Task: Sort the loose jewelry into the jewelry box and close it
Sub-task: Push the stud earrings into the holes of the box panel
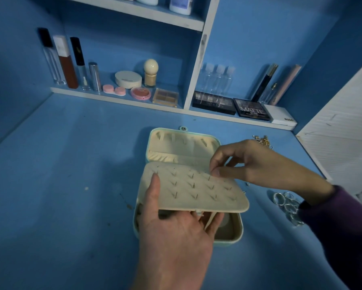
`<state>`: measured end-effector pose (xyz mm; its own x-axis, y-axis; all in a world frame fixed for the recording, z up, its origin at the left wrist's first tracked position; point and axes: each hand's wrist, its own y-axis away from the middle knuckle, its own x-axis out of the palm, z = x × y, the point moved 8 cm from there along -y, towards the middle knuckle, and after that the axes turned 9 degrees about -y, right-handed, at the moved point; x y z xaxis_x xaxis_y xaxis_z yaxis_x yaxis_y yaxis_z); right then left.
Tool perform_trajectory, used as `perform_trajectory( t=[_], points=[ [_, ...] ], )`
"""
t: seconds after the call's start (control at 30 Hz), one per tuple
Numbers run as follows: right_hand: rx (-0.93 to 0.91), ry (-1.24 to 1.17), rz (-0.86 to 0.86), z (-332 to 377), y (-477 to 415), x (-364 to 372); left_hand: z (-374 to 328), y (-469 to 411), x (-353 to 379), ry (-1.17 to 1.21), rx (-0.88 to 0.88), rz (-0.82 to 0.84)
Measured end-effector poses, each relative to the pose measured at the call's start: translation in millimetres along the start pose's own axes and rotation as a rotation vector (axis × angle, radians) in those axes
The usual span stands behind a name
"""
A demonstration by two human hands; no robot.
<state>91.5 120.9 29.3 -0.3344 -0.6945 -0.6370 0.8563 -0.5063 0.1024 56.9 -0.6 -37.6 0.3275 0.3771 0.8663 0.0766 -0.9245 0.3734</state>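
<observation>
I am holding the jewelry box (230,233) steady with my left hand (173,237), nearest to me on the blue bench (61,185). The thumb is lying on top of the cream earring panel (194,189) and the fingers are curling under its near edge, so that hand is clamped on the panel, which is tilting up over the box's open lower tray. My right hand (257,164) is reaching in from the right side, its purple sleeve (339,222) crossing the bench's right edge. Its thumb and forefinger are pinching together right at the panel's far right corner; whether something small is sitting between them I cannot tell.

Just right of the box, partly under my right wrist, a cluster of silver rings (286,204) is lying loose on the bench. Beyond the panel the box's lid (182,145) is lying open and flat, its cream lining facing up, the snap tab (183,128) pointing toward the far edge. To the right of the lid, behind my right hand, a small heap of gold chain (262,140) is resting near the bench's far right corner.

Along the far edge a low shelf (117,99) is carrying lip gloss tubes (65,61), a round compact (128,79) and eyeshadow palettes (250,110).
</observation>
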Motion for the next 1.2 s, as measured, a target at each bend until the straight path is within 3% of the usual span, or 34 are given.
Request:
perform_trajectory(
  t=[0.7, 1.2],
  points=[
    [-0.041, 0.053, 0.03, 3, -2, 2, -1, 1, 0, 0.028, 0.015, -0.007],
    [-0.157, 0.327, 0.123, 24, -4, 12, 0, 1, -3, 0.053, -0.003, -0.032]
  ],
)
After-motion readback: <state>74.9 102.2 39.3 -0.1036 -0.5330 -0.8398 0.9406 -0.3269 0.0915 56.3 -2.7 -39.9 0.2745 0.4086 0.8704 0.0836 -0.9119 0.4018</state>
